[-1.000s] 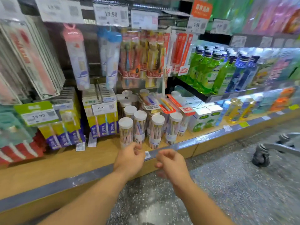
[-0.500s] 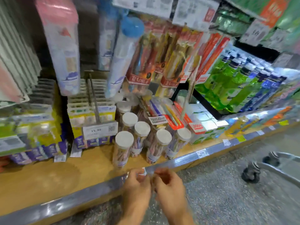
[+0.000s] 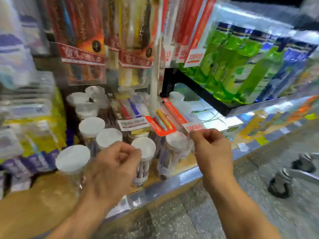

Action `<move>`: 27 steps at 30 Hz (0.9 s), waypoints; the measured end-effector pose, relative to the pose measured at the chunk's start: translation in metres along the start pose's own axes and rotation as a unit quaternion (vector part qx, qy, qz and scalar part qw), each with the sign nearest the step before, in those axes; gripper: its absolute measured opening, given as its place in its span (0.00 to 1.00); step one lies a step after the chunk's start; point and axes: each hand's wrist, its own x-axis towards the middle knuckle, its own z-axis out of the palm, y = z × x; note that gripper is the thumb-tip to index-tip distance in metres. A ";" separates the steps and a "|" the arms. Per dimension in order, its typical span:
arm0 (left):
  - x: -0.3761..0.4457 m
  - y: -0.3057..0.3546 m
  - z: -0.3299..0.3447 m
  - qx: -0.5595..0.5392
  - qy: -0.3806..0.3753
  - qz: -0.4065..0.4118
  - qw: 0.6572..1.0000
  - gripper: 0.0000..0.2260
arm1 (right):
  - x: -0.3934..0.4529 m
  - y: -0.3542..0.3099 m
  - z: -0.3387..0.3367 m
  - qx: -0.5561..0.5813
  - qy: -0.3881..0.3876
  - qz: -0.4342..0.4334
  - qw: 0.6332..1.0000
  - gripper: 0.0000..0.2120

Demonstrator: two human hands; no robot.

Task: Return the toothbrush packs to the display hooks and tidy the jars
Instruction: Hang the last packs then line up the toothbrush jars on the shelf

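The right hand [image 3: 211, 149] pinches the lower end of a red-edged toothbrush pack [image 3: 179, 116] lying across the white-lidded jars [image 3: 143, 145] on the wooden shelf [image 3: 34, 209]; the left hand [image 3: 110, 168] hovers in front of the jars, fingers curled, apparently holding nothing; more packs [image 3: 81, 40] hang above.

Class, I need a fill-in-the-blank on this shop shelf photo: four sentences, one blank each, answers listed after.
1. The jars have lids coloured ____.
2. The right hand pinches the loose pack marked with the number ____.
3. The bottles nearest the hanging packs are coloured ____.
4. The jars stand on a shelf made of ____.

Answers: white; 10000; green; wood
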 end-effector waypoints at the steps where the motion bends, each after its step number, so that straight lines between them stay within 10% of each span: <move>1: 0.001 0.002 0.005 -0.002 0.004 -0.006 1.000 0.06 | 0.007 0.007 -0.006 0.013 0.007 0.034 0.999 0.12; 11: 0.030 0.012 0.042 -0.012 0.037 -0.023 0.999 0.05 | 0.064 0.042 -0.012 0.180 -0.038 0.235 0.954 0.18; 27: 0.062 0.040 0.068 -0.007 -0.019 0.051 0.999 0.05 | 0.076 0.036 -0.007 0.240 -0.139 0.243 0.930 0.06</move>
